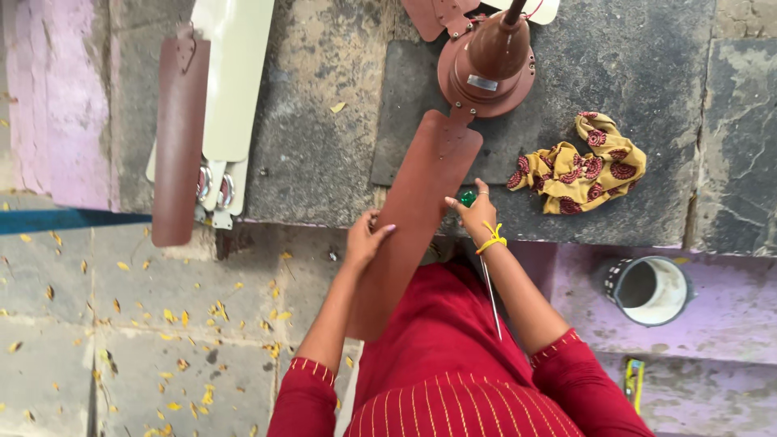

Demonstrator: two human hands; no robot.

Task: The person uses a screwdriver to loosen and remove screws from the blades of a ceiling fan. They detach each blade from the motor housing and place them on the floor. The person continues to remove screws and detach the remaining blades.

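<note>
A brown ceiling fan motor [488,66] sits on a dark stone slab [324,97]. One long brown blade [413,214] reaches from it over the slab's edge toward me. My left hand [367,237] rests on the blade's left edge. My right hand [475,212] is at the blade's right edge and grips a screwdriver with a green handle [468,197]; its thin metal shaft [490,295] runs down along my forearm. A yellow band is on that wrist.
A loose brown blade [180,133] and cream blades [231,89] lie at the slab's left. A yellow cloth with red print [581,166] lies right of the motor. A white open can [650,290] stands on a purple ledge. Dry leaves litter the paved floor [146,324].
</note>
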